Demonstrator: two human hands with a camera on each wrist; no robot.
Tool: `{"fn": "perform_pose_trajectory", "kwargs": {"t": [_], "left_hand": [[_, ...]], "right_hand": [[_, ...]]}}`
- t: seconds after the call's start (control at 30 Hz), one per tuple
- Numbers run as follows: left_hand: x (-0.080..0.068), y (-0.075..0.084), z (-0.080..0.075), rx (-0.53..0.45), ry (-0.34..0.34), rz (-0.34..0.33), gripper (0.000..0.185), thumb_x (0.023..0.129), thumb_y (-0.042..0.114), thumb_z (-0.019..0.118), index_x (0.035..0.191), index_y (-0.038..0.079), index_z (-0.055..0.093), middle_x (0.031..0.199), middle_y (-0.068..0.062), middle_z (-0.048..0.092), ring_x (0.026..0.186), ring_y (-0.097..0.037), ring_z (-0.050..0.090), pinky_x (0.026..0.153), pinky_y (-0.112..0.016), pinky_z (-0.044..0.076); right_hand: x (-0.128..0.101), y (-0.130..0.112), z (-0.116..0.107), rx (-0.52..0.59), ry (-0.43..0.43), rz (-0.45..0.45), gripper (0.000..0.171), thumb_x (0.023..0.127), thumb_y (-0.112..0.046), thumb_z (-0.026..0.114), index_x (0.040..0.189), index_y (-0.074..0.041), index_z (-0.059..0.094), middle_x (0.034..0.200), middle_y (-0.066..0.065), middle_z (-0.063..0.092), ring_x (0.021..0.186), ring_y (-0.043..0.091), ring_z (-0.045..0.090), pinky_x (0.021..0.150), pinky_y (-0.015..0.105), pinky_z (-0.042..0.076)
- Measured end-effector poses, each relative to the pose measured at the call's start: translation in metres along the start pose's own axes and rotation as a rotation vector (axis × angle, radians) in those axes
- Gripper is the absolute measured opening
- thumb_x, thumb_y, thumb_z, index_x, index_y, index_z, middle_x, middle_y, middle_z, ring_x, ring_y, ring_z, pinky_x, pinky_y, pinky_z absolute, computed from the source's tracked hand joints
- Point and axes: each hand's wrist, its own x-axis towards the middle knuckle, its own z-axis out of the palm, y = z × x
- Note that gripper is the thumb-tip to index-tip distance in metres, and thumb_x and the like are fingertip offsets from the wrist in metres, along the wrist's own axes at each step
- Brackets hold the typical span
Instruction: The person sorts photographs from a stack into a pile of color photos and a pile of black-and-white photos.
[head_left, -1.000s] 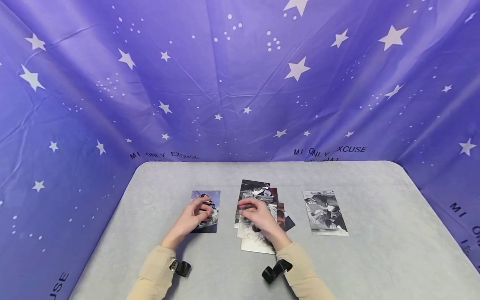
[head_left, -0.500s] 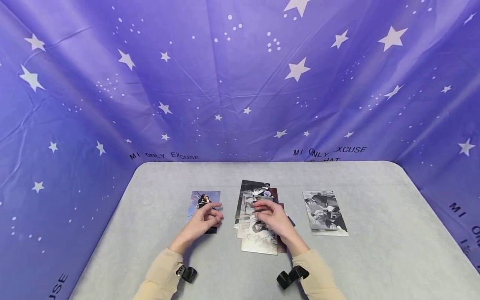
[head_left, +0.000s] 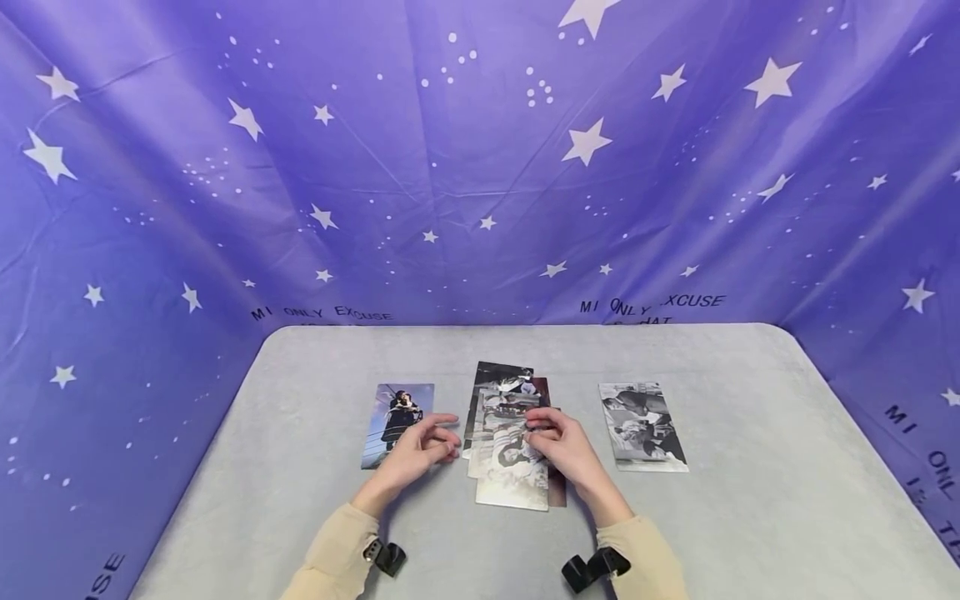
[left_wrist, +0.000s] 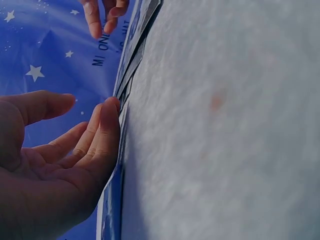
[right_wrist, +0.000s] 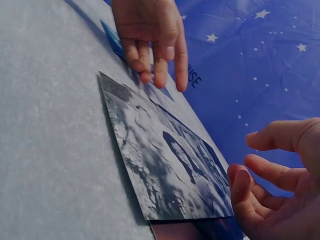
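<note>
Left hand [head_left: 414, 452], fingers loosely spread, is just left of the pile [head_left: 513, 483]; right hand [head_left: 567, 443], also spread, is at its right side. Grey photo [head_left: 643, 425] lies right of the pile.

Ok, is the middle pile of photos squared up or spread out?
Spread out, though overlapping: in the head view, corners of the middle photos stick out past one another, a dark one at the far end.

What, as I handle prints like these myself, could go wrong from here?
The overlapping pile of photos could slide apart if the right hand, over its edge, brushes it. The left hand covers a corner of the blue photo in the head view and might nudge it askew. The pile's sheen hints at slippery surfaces.
</note>
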Motion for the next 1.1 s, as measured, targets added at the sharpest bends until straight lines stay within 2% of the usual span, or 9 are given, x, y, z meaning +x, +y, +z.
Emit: {"fn": "perform_pose_trajectory", "kwargs": {"t": [0.17, 0.3, 0.57, 0.7, 0.9, 1.1], "left_hand": [[-0.001, -0.003, 0.006, -0.012, -0.009, 0.023, 0.045, 0.088, -0.01, 0.054, 0.131, -0.017, 0.042, 0.102, -0.029, 0.061, 0.086, -0.025, 0.064, 0.077, -0.032, 0.055], [-0.001, -0.003, 0.012, -0.011, -0.017, 0.019, 0.046, 0.087, -0.009, 0.054, 0.131, -0.015, 0.043, 0.105, -0.029, 0.061, 0.085, -0.022, 0.065, 0.078, -0.032, 0.055], [0.0, 0.0, 0.021, -0.01, 0.011, -0.003, 0.05, 0.084, -0.01, 0.054, 0.132, -0.015, 0.043, 0.11, -0.03, 0.06, 0.09, -0.034, 0.064, 0.078, -0.035, 0.055], [0.001, 0.001, 0.024, -0.022, 0.014, -0.015, 0.05, 0.085, -0.009, 0.056, 0.133, -0.015, 0.042, 0.113, -0.031, 0.058, 0.092, -0.034, 0.064, 0.079, -0.034, 0.055], [0.007, 0.003, 0.029, -0.024, -0.005, -0.027, 0.05, 0.087, -0.004, 0.058, 0.134, -0.012, 0.043, 0.117, -0.029, 0.058, 0.097, -0.031, 0.064, 0.084, -0.033, 0.053], [0.01, 0.006, 0.036, -0.036, 0.023, -0.025, 0.048, 0.087, -0.002, 0.061, 0.132, -0.011, 0.046, 0.115, -0.029, 0.06, 0.094, -0.029, 0.065, 0.083, -0.033, 0.053]], "right_hand": [[-0.004, 0.001, -0.01, -0.033, 0.016, -0.008, 0.037, 0.082, 0.007, 0.065, 0.118, 0.012, 0.058, 0.109, 0.023, 0.061, 0.087, 0.02, 0.062, 0.073, 0.021, 0.05], [-0.008, 0.001, -0.02, -0.09, 0.014, -0.01, 0.038, 0.082, 0.006, 0.066, 0.119, 0.011, 0.057, 0.109, 0.023, 0.061, 0.087, 0.02, 0.063, 0.074, 0.022, 0.049], [-0.015, 0.005, -0.031, -0.151, -0.046, -0.011, 0.043, 0.082, 0.007, 0.066, 0.122, 0.014, 0.052, 0.109, 0.026, 0.06, 0.087, 0.025, 0.062, 0.074, 0.023, 0.051], [-0.018, 0.007, -0.033, -0.149, -0.045, 0.0, 0.045, 0.081, 0.008, 0.066, 0.124, 0.014, 0.051, 0.11, 0.026, 0.06, 0.088, 0.028, 0.063, 0.075, 0.023, 0.052], [-0.02, 0.01, -0.03, -0.096, -0.044, -0.019, 0.048, 0.082, 0.008, 0.064, 0.127, 0.015, 0.049, 0.115, 0.03, 0.058, 0.097, 0.036, 0.063, 0.079, 0.023, 0.051], [-0.017, 0.013, -0.028, -0.049, 0.038, -0.034, 0.048, 0.083, 0.011, 0.063, 0.13, 0.01, 0.051, 0.118, 0.029, 0.059, 0.095, 0.031, 0.063, 0.078, 0.022, 0.05]]}}
